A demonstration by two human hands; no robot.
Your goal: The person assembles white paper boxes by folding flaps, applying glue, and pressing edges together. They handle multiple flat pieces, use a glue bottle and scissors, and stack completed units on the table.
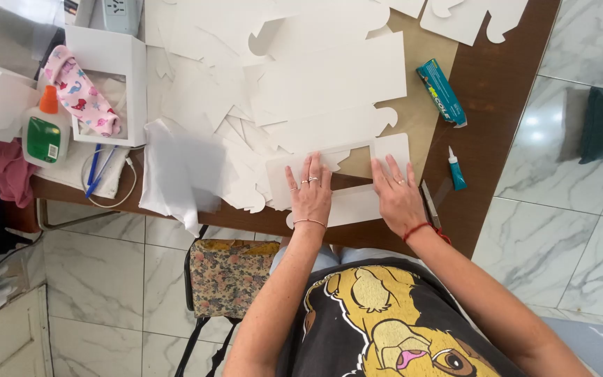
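Both my hands press flat on a white die-cut cardboard blank with a long rectangular window (347,176) at the near edge of the brown table (486,105). My left hand (310,192), with rings and a thin bracelet, lies on its left part. My right hand (398,197), with a red cord at the wrist, lies on the right part, fingers spread. Neither hand grips anything.
More white cardboard cut-outs (315,77) cover the table beyond. A teal glue box (442,92) and a small teal glue tube (456,169) lie to the right, a thin tool (430,204) by my right hand. A glue bottle (45,129) and white boxes (109,84) stand left.
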